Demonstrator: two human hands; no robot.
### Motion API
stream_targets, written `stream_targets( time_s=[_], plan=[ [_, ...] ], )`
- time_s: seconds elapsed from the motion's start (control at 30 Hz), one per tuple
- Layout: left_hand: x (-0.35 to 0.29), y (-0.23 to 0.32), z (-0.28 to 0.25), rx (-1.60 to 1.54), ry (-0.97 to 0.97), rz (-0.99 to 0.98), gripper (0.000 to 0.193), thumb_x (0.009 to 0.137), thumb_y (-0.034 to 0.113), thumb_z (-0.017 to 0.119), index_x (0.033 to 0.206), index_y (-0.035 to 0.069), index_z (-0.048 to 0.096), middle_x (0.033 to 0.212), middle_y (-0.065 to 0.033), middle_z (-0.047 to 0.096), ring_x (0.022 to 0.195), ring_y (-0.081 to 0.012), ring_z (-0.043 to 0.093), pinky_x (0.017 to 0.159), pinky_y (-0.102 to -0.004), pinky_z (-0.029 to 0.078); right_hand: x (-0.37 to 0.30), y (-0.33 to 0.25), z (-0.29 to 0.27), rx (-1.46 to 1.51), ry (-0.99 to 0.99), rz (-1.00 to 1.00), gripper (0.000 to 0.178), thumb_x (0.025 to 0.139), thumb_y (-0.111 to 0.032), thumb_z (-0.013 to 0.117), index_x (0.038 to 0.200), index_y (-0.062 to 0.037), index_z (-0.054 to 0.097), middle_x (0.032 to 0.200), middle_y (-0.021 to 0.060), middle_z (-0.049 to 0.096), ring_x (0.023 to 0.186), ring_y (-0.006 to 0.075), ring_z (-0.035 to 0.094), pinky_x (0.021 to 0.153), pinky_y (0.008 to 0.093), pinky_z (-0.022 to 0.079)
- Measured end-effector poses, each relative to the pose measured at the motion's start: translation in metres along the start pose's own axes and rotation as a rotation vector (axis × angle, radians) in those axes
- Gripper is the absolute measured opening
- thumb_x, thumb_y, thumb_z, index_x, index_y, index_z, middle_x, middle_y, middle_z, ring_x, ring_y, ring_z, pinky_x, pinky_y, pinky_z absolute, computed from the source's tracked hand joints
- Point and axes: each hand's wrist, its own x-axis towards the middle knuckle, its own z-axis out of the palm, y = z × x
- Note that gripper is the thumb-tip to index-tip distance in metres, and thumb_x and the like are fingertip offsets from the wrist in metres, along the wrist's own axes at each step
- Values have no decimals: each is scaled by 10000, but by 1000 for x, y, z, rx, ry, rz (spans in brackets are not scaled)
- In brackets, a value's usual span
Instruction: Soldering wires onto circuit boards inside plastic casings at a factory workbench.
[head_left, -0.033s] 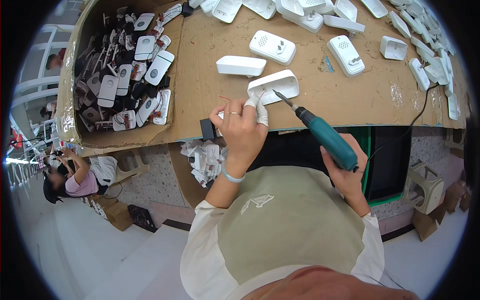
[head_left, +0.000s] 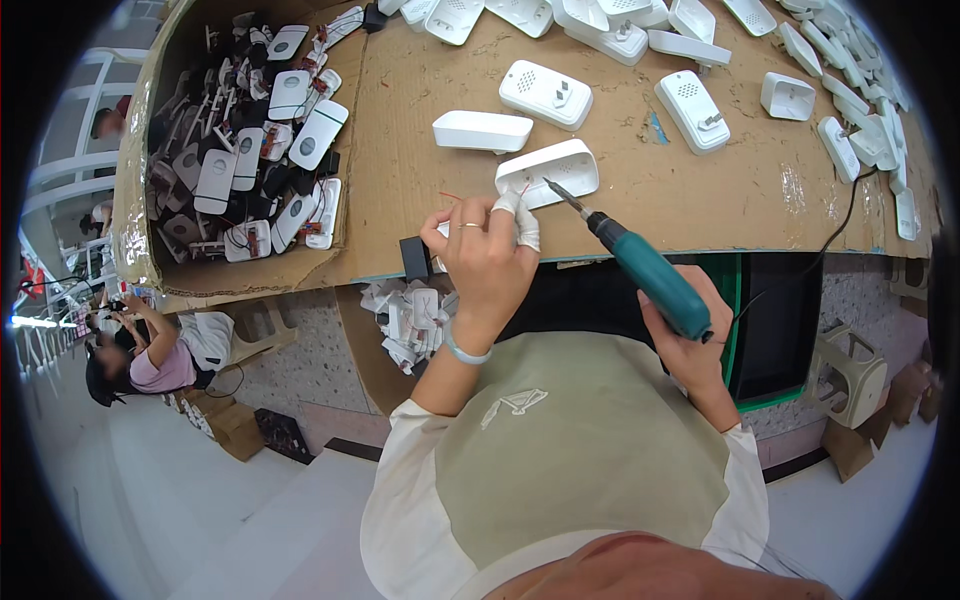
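Observation:
My right hand (head_left: 690, 335) grips a teal electric screwdriver (head_left: 655, 280) by its rear part. Its bit points up and left, with the tip over the hollow of a white plastic housing (head_left: 572, 172). At the near left end of that housing, my left hand (head_left: 487, 262) is closed, its taped fingers against the rim. Thin red wires stick out by these fingers; the palm hides whatever else lies beneath. Close to the left hand's wrist side is a small black block (head_left: 415, 258) at the table's edge. Just behind the housing lies another white housing (head_left: 483, 131) on its side.
A cardboard box (head_left: 140, 200) at left holds many doorbell-like white units and dark parts. White plug housings (head_left: 547, 95) lie across the cardboard-covered table (head_left: 400, 90), heaped at far right. A black cable (head_left: 850, 215) runs at right. Below the edge sits a bin of white scraps (head_left: 412, 322).

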Motion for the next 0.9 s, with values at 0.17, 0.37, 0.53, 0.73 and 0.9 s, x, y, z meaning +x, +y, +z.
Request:
stream_targets(
  time_s=[0.17, 0.37, 0.53, 0.73, 0.9],
  plan=[
    [2, 2, 3, 44, 13, -7, 189, 782, 134, 791, 947, 68, 727, 880, -70, 614, 858, -251, 598, 890, -436, 372, 6, 4, 7, -16, -44, -74, 342, 723, 105, 758, 1042, 25, 667, 969, 150, 691, 863, 290, 674, 788, 336, 535],
    [1, 0, 4, 10, 21, -21, 211, 788, 135, 795, 977, 66, 730, 910, -72, 626, 883, -249, 599, 890, -432, 369, 11, 6, 11, -18, -78, -71, 347, 723, 89, 761, 1050, 29, 663, 980, 152, 690, 864, 298, 673, 788, 338, 536],
    [0, 1, 5, -1, 13, -37, 245, 792, 128, 790, 1026, 73, 742, 922, -68, 631, 894, -241, 601, 892, -422, 366, 12, 7, 12, -41, -81, -81, 344, 723, 87, 761, 1048, 27, 663, 975, 153, 687, 851, 301, 671, 781, 339, 536],
    [-1, 0, 7, -13, 11, -47, 250, 782, 126, 789, 1020, 70, 739, 932, -69, 632, 896, -243, 603, 891, -423, 367, 13, 5, 12, -54, -81, -84, 330, 722, 87, 759, 1030, 27, 658, 938, 149, 666, 817, 302, 654, 744, 337, 528],
    [-1, 0, 7, -14, 7, -45, 233, 777, 125, 785, 994, 61, 729, 929, -71, 632, 886, -250, 606, 887, -422, 367, 14, 4, 10, -71, -106, -85, 304, 727, 80, 746, 1011, 23, 655, 903, 148, 641, 793, 306, 638, 725, 335, 520]
  ],
)
